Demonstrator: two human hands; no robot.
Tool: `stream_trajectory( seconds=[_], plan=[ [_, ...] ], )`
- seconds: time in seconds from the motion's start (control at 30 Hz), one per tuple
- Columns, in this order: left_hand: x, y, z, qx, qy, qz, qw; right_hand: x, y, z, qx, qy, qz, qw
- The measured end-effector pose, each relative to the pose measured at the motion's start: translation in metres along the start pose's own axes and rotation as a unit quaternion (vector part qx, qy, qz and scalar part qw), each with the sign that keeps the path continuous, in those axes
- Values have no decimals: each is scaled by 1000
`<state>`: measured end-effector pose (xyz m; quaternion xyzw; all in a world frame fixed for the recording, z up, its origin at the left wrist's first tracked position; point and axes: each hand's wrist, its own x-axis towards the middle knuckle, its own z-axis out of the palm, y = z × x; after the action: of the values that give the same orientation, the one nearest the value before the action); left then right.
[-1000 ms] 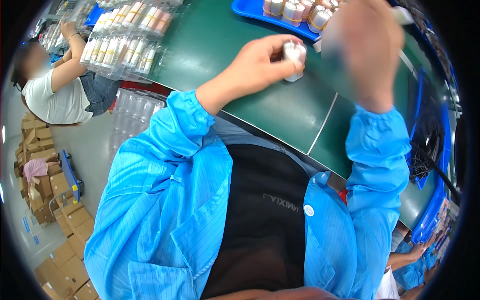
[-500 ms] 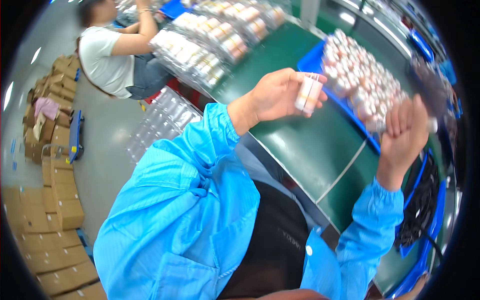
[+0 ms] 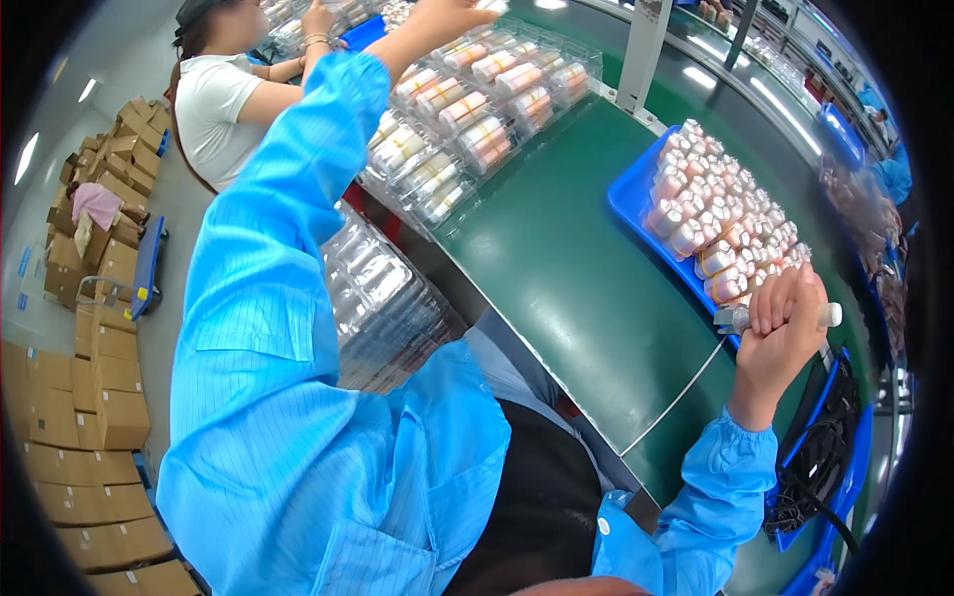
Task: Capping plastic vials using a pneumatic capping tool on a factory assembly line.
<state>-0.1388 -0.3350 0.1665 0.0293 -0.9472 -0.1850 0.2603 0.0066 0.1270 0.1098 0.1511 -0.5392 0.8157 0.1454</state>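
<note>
My left hand reaches to the top edge, over clear plastic trays. Its fingers are partly cut off; a blurred white end of a small cylinder shows at the fingertips. In the trays lie rows of pink-and-white cylinders with yellowish bands. My right hand is closed around a translucent rod-like thing with a round white end; the fingers hide its middle. It hovers by the near corner of a blue tray, which holds many upright and lying pink-and-white cylinders with silvery-white ends.
A stack of empty clear trays stands beside the green table. A co-worker in a white shirt sits at the far left. Black cables lie in a blue bin at right. Cardboard boxes line the left side.
My left hand has moved up and left from the table's middle to the trays, carrying the cylinder. My right hand has shifted slightly down and left, still closed. My view has turned a little.
</note>
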Motion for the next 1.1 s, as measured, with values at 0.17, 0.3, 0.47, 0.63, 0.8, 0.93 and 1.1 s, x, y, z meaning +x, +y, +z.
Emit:
stream_trajectory(
  seconds=[0.17, 0.3, 0.47, 0.63, 0.8, 0.93, 1.1],
  plan=[
    [62, 14, 90, -31, -61, 96, 993, 1, 1, -8, -24, -4, 2, 1000],
    [78, 8, 129, 134, -68, 190, 970, 4, -6, -10, -14, -3, -16, 1000],
    [46, 61, 108, 77, -56, 225, 970, 3, -13, -16, 6, 25, -15, 1000],
    [-35, 170, 88, -80, -270, 93, 955, 3, -23, -14, 33, -20, -38, 999],
    [-160, 192, 135, -83, -114, 282, 949, 8, -24, -18, 34, -60, -71, 995],
    [-175, 192, 161, -119, -27, 186, 975, 2, -26, -14, 12, -29, -41, 999],
    [-186, 180, 154, -275, 2, 134, 952, 0, -20, -15, 12, -42, -33, 998]
  ],
)
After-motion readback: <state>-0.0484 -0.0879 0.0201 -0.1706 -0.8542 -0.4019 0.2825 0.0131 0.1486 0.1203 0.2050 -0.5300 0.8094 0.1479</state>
